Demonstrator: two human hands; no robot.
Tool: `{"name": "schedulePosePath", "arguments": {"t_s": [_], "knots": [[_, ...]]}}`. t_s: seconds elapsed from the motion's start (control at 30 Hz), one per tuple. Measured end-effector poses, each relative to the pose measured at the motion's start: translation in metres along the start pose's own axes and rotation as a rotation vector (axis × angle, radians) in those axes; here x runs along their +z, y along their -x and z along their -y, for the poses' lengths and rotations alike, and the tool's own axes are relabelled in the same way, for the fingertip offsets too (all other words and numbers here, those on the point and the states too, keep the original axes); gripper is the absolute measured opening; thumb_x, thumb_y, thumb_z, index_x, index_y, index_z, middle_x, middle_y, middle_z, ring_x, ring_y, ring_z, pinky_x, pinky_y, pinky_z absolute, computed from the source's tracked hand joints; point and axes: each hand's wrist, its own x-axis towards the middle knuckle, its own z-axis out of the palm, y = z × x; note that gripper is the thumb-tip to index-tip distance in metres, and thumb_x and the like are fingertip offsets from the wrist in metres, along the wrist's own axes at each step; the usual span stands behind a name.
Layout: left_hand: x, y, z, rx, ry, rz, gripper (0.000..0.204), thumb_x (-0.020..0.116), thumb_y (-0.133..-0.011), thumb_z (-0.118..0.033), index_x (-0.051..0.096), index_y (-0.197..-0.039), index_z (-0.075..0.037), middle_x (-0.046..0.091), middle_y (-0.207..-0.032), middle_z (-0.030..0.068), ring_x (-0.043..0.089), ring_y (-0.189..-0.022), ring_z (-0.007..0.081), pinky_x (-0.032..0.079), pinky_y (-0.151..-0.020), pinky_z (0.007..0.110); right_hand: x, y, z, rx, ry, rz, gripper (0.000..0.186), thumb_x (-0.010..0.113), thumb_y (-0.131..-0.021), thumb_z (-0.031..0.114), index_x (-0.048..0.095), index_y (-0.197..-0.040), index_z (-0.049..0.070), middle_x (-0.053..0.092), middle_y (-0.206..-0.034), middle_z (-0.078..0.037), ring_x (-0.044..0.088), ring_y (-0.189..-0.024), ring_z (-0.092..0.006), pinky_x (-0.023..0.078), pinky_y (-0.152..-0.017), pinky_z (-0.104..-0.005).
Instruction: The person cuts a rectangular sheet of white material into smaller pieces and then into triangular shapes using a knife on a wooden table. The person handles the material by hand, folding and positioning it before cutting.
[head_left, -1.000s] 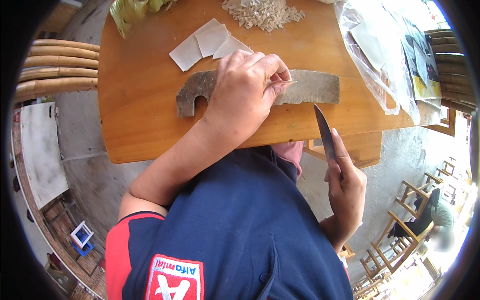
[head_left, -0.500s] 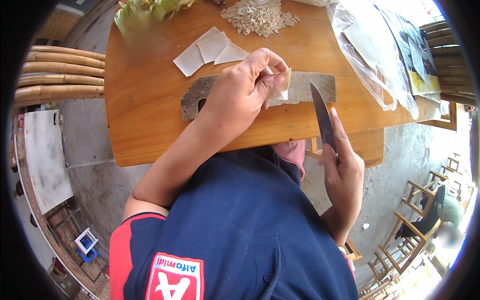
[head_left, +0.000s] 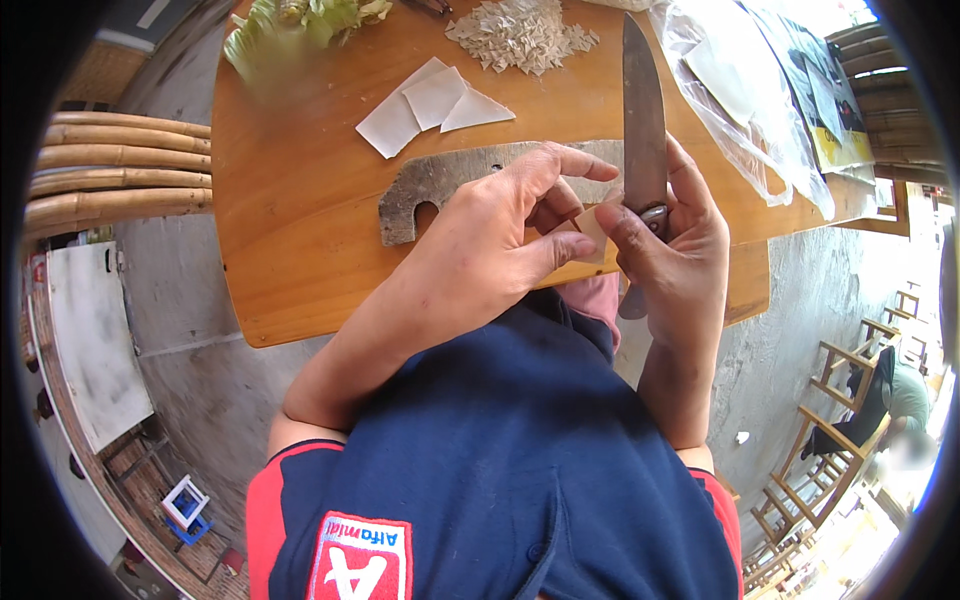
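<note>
My right hand (head_left: 685,255) grips a kitchen knife (head_left: 643,105) by its handle, the broad dark blade pointing up and away over the table. Between my two hands is a small pale flat sheet piece (head_left: 594,238). My left hand (head_left: 485,235) pinches it with thumb and fingers, and my right thumb lies close to its other side; whether that thumb touches it I cannot tell. Under and beyond my hands lies a worn grey wooden cutting board (head_left: 455,168), partly hidden. Past the board, several larger pale sheets (head_left: 437,98) overlap on the table.
A heap of small cut pale pieces (head_left: 520,35) sits at the table's far side. Leafy green vegetables (head_left: 285,30) lie far left on the wooden table (head_left: 290,200). At right are a clear plastic bag (head_left: 720,100) and a dark-and-yellow packet (head_left: 815,90). A person bends among stools at far right.
My right hand has raised the knife and brought it left, close to my left hand. My left hand has moved right and nearer my body with the small sheet piece, off the board.
</note>
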Motion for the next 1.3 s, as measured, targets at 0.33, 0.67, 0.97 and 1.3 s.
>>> {"name": "schedulePosePath", "arguments": {"t_s": [0.33, 0.67, 0.97, 1.3], "knots": [[-0.003, 0.004, 0.004, -0.068, 0.063, -0.044, 0.048, 0.069, -0.093, 0.001, 0.055, -0.138, -0.003, 0.065, -0.094, 0.0020, 0.063, -0.092, 0.0085, 0.050, -0.088, 0.025, 0.005, 0.006, 0.001, 0.023, -0.023, -0.131, 0.058, 0.072, -0.091, 0.002, 0.049, -0.144, -0.006, 0.067, -0.093, -0.003, 0.059, -0.074, -0.0036, 0.046, -0.063, -0.0181], [-0.052, -0.018, 0.015, 0.125, -0.889, -0.335, 0.032, 0.065, -0.093, -0.004, 0.069, -0.124, -0.011, 0.070, -0.088, 0.0062, 0.063, -0.095, 0.0196, 0.050, -0.086, 0.035, 0.025, -0.018, -0.030, 0.072, 0.147, -0.252, 0.042, 0.068, -0.092, -0.001, 0.060, -0.133, -0.004, 0.065, -0.086, 0.000, 0.051, -0.062, -0.0012, 0.041, -0.053, -0.0186], [-0.060, -0.029, 0.030, 0.340, -1.124, -0.405, 0.033, 0.072, -0.087, -0.010, 0.072, -0.119, -0.015, 0.070, -0.103, 0.0053, 0.059, -0.109, 0.0271, 0.042, -0.102, 0.043, 0.041, -0.011, -0.040, -0.045, 0.248, -0.323, 0.038, 0.070, -0.094, 0.002, 0.060, -0.130, -0.004, 0.071, -0.090, -0.004, 0.054, -0.059, -0.0021, 0.043, -0.050, -0.0189], [-0.005, 0.012, 0.045, 0.445, -1.201, -0.402, 0.041, 0.079, -0.079, -0.015, 0.070, -0.118, -0.010, 0.063, -0.119, 0.0051, 0.055, -0.115, 0.0272, 0.041, -0.103, 0.046, 0.005, 0.010, -0.022, -0.092, 0.804, -0.043, 0.045, 0.055, -0.101, -0.001, 0.058, -0.143, 0.012, 0.069, -0.088, -0.008, 0.063, -0.071, -0.0114, 0.052, -0.066, -0.0282]]}}
